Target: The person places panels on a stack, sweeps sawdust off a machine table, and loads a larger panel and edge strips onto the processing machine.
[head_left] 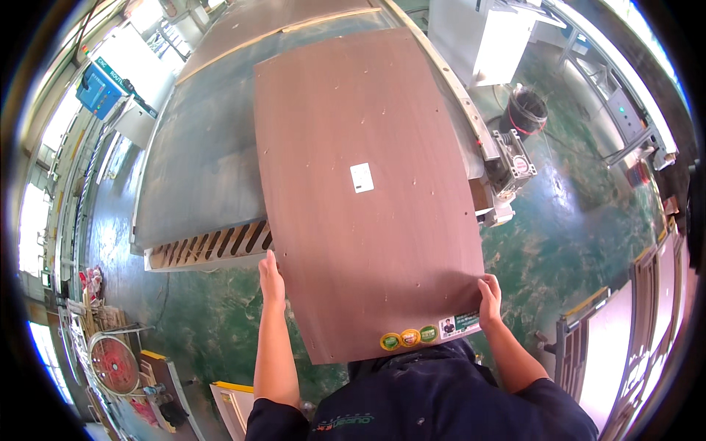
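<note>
Behind the brown panel point(368, 191), both hands' point(271, 278) fingertips are hidden.

Supporting a brown drilled panel point(360, 184) over the near end of the grey machine table point(198, 169); bearing a thin pale wooden strip point(279, 31) at the far end.

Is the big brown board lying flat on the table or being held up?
Held up. Both hands, left and right, grip the board by its side edges; its near end hangs over the green floor.
</note>
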The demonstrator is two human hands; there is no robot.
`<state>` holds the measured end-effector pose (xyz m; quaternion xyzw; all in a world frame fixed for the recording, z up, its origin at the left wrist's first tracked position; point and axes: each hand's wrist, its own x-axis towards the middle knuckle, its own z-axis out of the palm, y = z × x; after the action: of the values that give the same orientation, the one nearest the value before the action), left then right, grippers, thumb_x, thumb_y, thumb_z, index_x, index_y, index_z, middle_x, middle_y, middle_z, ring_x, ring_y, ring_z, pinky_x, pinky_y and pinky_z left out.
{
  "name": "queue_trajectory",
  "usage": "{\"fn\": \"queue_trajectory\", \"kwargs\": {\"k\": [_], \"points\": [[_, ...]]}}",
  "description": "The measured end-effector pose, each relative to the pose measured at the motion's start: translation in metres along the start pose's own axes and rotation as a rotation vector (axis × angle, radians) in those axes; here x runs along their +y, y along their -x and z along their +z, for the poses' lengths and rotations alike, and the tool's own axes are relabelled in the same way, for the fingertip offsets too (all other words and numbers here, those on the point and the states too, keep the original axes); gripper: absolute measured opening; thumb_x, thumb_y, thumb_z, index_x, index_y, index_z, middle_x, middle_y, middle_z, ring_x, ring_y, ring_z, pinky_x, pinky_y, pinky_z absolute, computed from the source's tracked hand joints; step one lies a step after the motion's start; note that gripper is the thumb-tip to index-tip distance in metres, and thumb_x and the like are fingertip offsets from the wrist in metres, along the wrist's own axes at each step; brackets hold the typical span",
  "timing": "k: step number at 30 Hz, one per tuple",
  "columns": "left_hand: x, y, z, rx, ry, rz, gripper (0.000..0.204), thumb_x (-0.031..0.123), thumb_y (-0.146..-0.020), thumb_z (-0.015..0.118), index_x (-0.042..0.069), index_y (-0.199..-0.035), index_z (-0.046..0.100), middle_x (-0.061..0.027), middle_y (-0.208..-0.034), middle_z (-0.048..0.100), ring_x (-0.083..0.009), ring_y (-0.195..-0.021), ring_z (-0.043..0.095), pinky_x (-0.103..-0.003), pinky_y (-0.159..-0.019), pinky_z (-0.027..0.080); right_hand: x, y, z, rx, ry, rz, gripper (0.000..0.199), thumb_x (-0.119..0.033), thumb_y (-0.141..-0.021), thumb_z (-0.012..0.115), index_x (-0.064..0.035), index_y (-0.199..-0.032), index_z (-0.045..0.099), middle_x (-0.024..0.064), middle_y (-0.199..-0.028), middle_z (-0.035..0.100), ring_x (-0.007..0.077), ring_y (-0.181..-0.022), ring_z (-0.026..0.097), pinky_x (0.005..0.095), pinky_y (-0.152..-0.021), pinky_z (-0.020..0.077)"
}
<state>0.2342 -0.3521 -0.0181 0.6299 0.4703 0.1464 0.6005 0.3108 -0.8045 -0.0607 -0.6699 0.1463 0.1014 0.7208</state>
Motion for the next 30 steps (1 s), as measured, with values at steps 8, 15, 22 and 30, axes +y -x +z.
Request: {"fn": "queue_trajectory", "kwargs": {"k": [8,15,22,30], "points": [[0.007,0.008,0.024,0.036,0.171,-0.034,0.057,0.046,-0.09,0.047,-0.004,-0.117,0.051,-0.0118,-0.117,0.054,-0.0213,-0.105,0.053,-0.032,-0.089,0.041,0.004,-0.015,-0.015,-0.053,0.182,0.122,0.018,-0.021,-0.088,0.051,-0.004,-0.081,0.055,-0.005,-0.072,0.043,0.0054,-0.072,0.037,0.0216,-0.066,0.033],[-0.006,0.008,0.021,0.106,0.219,-0.027,0.059,0.045,-0.087,0.052,-0.007,-0.115,0.051,-0.0124,-0.115,0.055,-0.0215,-0.101,0.054,-0.034,-0.087,0.043,0.014,-0.009,-0.007,0.335,0.171,0.221,0.043,-0.037,-0.091,0.045,-0.0023,-0.066,0.049,0.0005,-0.066,0.044,0.0115,-0.067,0.04,0.0314,-0.064,0.0343],[-0.007,0.008,0.039,-0.131,0.236,-0.064,0.063,0.047,-0.088,0.048,-0.008,-0.117,0.05,-0.0154,-0.117,0.055,-0.0268,-0.099,0.055,-0.038,-0.087,0.045,0.031,-0.003,-0.008,0.363,1.077,0.006,0.033,-0.02,-0.09,0.034,0.0006,-0.077,0.056,0.0239,-0.081,0.059,0.0403,-0.08,0.059,0.0473,-0.07,0.0446],[0.025,0.036,0.068,-0.335,0.145,0.259,0.068,0.049,-0.089,0.042,-0.009,-0.125,0.041,-0.0192,-0.129,0.043,-0.0299,-0.113,0.046,-0.041,-0.095,0.039,0.01,0.068,-0.016,0.646,0.152,0.133,0.049,-0.042,-0.089,0.043,0.0016,-0.07,0.052,0.0109,-0.057,0.047,0.02,-0.058,0.045,0.0376,-0.059,0.0384]]}}
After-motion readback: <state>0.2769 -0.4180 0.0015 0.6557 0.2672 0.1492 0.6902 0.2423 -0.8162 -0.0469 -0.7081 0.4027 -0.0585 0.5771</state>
